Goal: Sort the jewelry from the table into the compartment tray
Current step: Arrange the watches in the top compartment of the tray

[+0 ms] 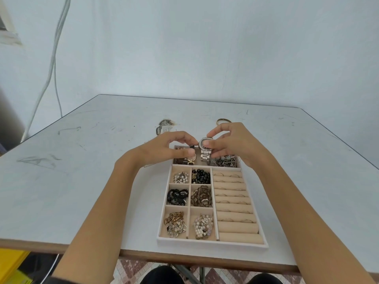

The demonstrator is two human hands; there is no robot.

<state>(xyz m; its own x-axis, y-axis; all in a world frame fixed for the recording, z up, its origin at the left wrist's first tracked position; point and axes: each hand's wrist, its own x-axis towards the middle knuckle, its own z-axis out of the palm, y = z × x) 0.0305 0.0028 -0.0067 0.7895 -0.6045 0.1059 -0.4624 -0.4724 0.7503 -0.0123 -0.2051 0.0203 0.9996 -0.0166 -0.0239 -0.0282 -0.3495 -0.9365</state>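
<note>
A beige compartment tray (213,243) lies near the table's front edge. Its six small cells hold bracelets, beads and pearls; rings sit in the roll slots (233,199) on the right. Over the tray's far long compartment, both hands hold a silver metal watch (204,147). My right hand (231,144) pinches the watch case. My left hand (168,149) pinches the strap end beside it. A pile of earrings and clips (225,160) fills the far compartment's right part. A gold bangle (223,120) lies on the table behind my right hand, partly hidden.
A hair comb (166,127) lies on the table beyond my left hand. The grey table (82,160) is scuffed and its far edge meets a pale wall. White cables (53,64) hang at the left. My knees show below the table's front edge.
</note>
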